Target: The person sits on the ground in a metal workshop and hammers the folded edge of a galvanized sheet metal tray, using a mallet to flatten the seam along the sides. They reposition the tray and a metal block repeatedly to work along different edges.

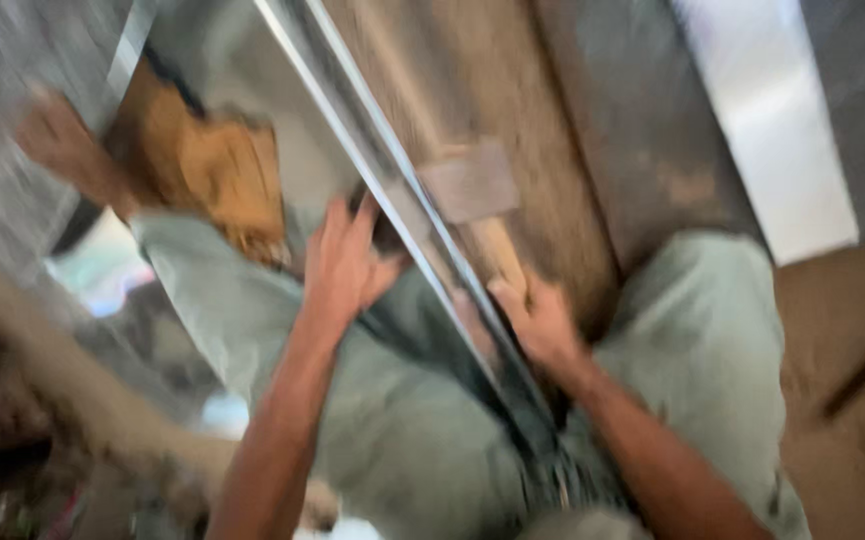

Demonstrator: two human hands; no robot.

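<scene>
Motion-blurred view, long metal strip [422, 230] running diagonally, left hand [342, 262] left of it with fingers spread against the metal sheet [222, 60], right hand [537, 320] just right, fingers closed on a wooden mallet [472, 190].

Dusty brown floor [572, 120], blurred, fills upper frame. A long metal strip [392, 190] lies diagonally across it; brown block [217, 170] at upper left.

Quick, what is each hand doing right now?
Left hand: open, fingers spread, pressed against the long metal strip.
Right hand: closed around the wooden handle of a mallet.
</scene>
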